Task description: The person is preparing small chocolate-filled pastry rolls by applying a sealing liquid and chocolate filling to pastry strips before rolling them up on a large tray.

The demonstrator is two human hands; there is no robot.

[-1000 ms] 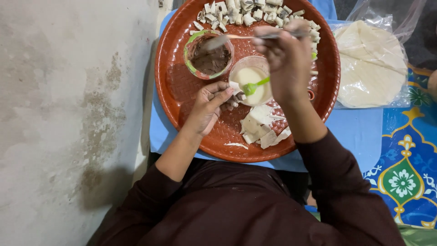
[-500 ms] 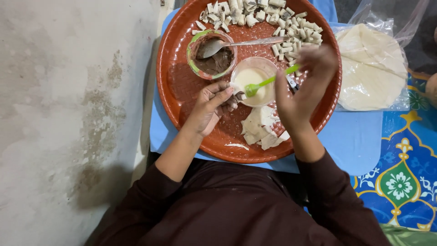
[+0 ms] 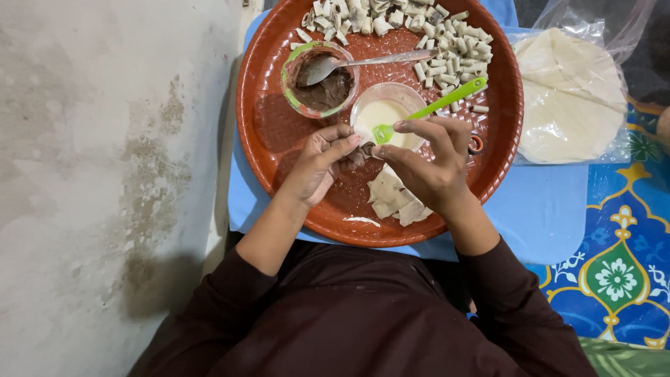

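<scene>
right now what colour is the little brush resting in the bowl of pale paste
Bright green, handle and bristles alike; the brush shows best in the head view, its only view.

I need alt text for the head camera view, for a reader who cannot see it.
Seen from above, a person's left hand and right hand fold a small pale pastry wrapper over a round red-brown woven tray. The tray holds a cup of dark filling with a metal spoon, a cup of pale paste with a green brush, and many small rolled pieces.
</scene>
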